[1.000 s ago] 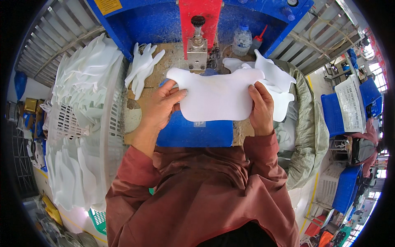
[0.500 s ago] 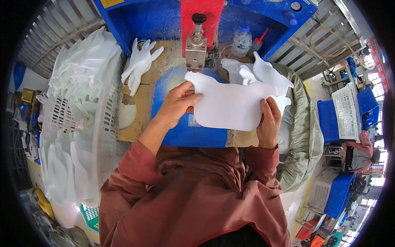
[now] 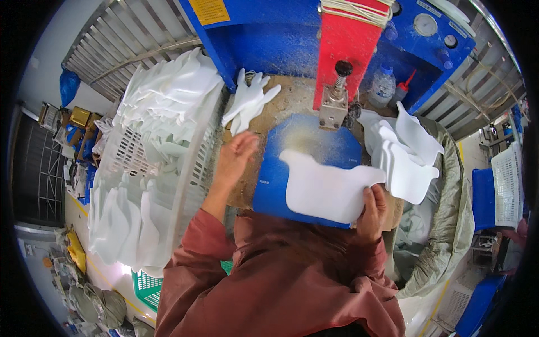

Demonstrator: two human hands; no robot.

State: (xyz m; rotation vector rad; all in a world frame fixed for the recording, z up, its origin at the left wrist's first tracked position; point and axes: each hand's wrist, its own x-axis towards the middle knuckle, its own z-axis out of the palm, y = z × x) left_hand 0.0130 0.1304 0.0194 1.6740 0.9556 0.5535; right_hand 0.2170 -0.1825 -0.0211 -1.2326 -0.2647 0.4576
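My right hand pinches the right edge of a flat white shaped panel, a smooth piece with a horn-like tip at its upper left corner. The panel is over a blue board in front of me. My left hand is off the panel, to its left, between the blue board and the white basket, its fingers slightly blurred and loosely stretched with nothing in them. Beyond the panel stands a metal machine head with a black knob. Similar white panels lie piled to the right of the board.
A white plastic basket full of white pieces stands at left. More white pieces lie at the board's far left. The red machine arm rises ahead, with a bottle behind. At right is a grey-green cloth-rimmed container.
My left hand has let go of the panel and moved left toward the basket. My right hand still holds the panel, now lower over the board. The view has shifted left.
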